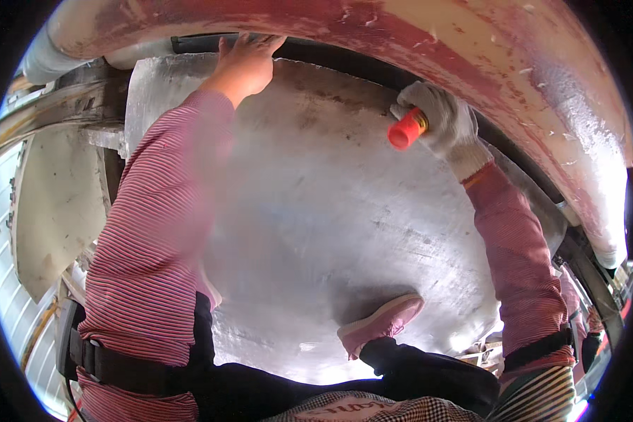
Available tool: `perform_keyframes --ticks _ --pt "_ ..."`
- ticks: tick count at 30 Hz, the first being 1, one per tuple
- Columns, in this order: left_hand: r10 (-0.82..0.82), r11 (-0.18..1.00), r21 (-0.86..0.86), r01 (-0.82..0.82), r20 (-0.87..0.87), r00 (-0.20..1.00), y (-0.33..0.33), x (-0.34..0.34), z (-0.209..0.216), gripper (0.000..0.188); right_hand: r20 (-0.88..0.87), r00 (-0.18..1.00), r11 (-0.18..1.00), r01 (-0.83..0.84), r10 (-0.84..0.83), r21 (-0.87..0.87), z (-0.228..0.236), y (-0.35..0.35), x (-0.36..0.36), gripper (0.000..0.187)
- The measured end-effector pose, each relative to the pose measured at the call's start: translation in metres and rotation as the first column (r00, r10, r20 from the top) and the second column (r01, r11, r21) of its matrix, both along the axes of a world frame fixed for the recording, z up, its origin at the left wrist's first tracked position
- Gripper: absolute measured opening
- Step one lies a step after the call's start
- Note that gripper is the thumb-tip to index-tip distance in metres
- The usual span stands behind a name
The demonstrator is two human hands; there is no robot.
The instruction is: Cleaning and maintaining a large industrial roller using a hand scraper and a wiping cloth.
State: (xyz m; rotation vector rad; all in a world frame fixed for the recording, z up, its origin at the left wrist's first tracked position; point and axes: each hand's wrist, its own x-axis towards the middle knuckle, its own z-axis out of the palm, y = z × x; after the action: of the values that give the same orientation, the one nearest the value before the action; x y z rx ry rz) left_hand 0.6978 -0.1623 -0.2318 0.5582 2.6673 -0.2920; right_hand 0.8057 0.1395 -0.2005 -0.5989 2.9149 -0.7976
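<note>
My left hand point(250, 67), bare, reaches up to the underside of a large curved red and cream cylinder point(401, 35). Its fingers are stretched and apart at the dark strip point(323, 58) below the cylinder, and the fingertips seem to touch there. In a pale knitted glove, my right hand point(439, 119) is wrapped around a red-orange round handle point(406, 130) with a yellow band. The blunt end of the handle points toward me. Whatever is at its other end is hidden by the glove and the cylinder. Scuffs and flakes mark the cylinder's surface.
Under me lies a broad grey metal plate point(281, 197), with my pink shoe point(383, 323) on it. A wooden beam point(63, 105) and a pale panel point(56, 211) stand at the left. At the far right edge, pink-clad clothing point(577, 302) shows.
</note>
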Motion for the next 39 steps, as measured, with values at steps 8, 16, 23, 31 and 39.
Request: perform_keyframes --ticks 8,16,23,31,39 --pt "0.039 0.997 -0.063 -0.035 0.058 0.998 0.005 -0.003 0.002 0.069 -0.205 0.966 0.988 -0.155 0.157 0.025 -0.011 -0.073 -0.038 0.016" --pt "-0.056 0.998 -0.001 0.057 0.099 0.994 0.035 -0.019 0.013 0.034 -0.239 0.964 0.993 -0.102 0.115 0.065 -0.040 -0.048 -0.055 0.022" --pt "-0.020 0.999 -0.024 0.022 0.092 0.996 -0.011 -0.020 0.004 0.036 -0.045 0.998 0.982 0.043 -0.052 -0.183 -0.036 -0.066 -0.039 0.022" --pt "0.014 1.000 0.020 -0.013 -0.004 1.000 -0.017 -0.014 0.002 0.034 0.054 0.990 0.915 0.138 -0.127 -0.378 -0.026 -0.046 -0.024 0.022" --pt "-0.003 0.941 -0.339 -0.011 -0.041 0.999 -0.001 0.006 0.011 0.049 0.191 0.981 0.998 -0.039 0.028 0.055 -0.029 0.010 -0.001 0.029"
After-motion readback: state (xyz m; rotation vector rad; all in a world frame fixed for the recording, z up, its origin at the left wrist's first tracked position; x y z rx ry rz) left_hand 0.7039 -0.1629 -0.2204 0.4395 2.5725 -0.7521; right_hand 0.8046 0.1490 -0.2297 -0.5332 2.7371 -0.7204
